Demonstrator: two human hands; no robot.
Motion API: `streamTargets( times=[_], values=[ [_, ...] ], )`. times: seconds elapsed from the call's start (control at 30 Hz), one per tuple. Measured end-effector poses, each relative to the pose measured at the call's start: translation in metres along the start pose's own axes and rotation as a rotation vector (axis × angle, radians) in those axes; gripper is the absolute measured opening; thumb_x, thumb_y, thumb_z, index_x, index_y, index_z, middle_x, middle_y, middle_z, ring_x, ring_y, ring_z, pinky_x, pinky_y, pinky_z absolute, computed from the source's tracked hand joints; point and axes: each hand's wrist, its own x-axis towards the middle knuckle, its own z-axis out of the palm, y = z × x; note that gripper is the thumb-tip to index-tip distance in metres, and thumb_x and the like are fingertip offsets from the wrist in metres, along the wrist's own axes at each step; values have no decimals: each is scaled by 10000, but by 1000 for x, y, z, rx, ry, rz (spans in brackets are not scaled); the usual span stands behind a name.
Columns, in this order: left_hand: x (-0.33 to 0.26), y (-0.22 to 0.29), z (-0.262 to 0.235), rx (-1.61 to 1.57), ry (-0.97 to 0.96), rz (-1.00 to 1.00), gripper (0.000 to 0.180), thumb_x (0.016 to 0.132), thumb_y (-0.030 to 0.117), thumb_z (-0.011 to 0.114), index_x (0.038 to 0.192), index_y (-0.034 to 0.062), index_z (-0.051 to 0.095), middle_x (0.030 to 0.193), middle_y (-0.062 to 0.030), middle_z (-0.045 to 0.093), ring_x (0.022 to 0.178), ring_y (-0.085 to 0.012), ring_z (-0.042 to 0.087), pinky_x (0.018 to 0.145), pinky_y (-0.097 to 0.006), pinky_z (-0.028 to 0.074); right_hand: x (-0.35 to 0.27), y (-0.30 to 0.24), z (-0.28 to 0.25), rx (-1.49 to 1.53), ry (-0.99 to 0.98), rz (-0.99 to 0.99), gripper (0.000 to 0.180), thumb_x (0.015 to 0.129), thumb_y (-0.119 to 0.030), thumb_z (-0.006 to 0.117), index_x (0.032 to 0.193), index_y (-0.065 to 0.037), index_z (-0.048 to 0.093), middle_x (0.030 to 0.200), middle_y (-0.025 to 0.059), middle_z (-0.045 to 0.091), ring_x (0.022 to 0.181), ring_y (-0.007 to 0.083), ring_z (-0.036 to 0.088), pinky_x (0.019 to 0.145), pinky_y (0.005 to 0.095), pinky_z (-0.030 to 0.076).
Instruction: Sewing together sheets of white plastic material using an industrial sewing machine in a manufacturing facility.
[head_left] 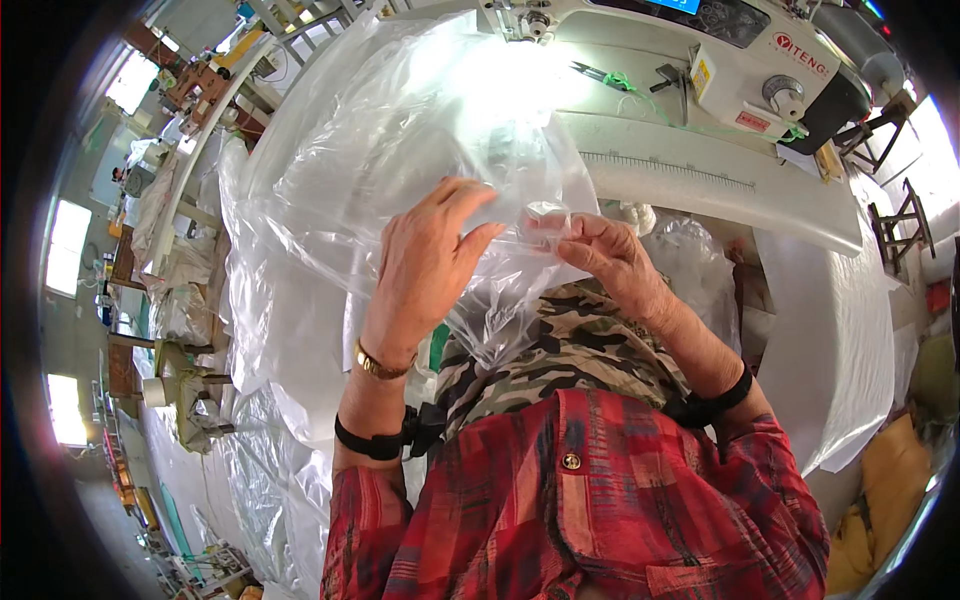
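Note:
A large sheet of clear plastic film (350, 150) spreads over the sewing table and hangs down across my lap. My right hand (610, 255) pinches an edge of the film between thumb and fingers, just in front of the table. To its left, my left hand (430, 250) is raised over the film with thumb and fingers apart, holding nothing. Beyond both hands stands a white sewing machine (640, 40), its lamp lighting the film brightly under the needle area.
Thread snips (598, 75) with green thread lie on the table right of the needle. A ruler scale (670, 170) runs along the table's near part. More plastic film (270, 480) heaps at the left, and a white sheet (830, 330) hangs at the right. Stools (905, 225) stand far right.

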Motion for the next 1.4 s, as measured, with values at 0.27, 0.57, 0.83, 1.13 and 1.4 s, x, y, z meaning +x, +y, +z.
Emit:
streamTargets(
  times=[0.27, 0.57, 0.83, 1.13, 1.4],
  values=[
    [38, -11, 27, -139, -214, 38, 352, 834, 117, 690, 1164, 21, 611, 1032, -134, 661, 564, -177, 528, 579, -312, 449, 0, -9, -10, -368, -69, -109, 65, 899, -46, 612, 929, -31, 556, 1252, 109, 585, 1013, 143, 561, 843, 284, 462],
    [63, -15, 36, -123, -205, 70, 341, 820, 122, 711, 1130, 2, 633, 950, -110, 684, 571, -125, 562, 547, -284, 454, 21, -24, -32, -650, -186, -418, 110, 858, -6, 605, 944, 1, 536, 1366, 177, 503, 1217, 295, 528, 921, 356, 484],
    [67, -17, 44, -397, -72, -191, 165, 855, 69, 675, 989, -26, 683, 806, -38, 654, 608, -57, 569, 534, -221, 499, 32, -25, -48, -505, -67, -116, 107, 924, -101, 597, 906, -5, 554, 1044, 94, 648, 876, 154, 612, 814, 291, 496],
    [66, 2, 43, -305, 83, -115, 72, 896, 20, 581, 922, 4, 516, 890, -114, 602, 560, -209, 653, 499, -323, 468, 39, -28, -40, -303, 79, 86, 88, 924, -84, 550, 918, 4, 547, 768, 69, 656, 636, 102, 603, 613, 244, 497],
    [59, 0, 55, 87, 270, 21, 344, 873, 96, 652, 1157, -5, 487, 1094, -178, 603, 704, -299, 672, 641, -414, 508, 41, -24, -41, -528, 157, 61, 273, 894, -91, 614, 1130, 46, 624, 780, 91, 659, 685, 127, 587, 651, 300, 501]
  ],
)
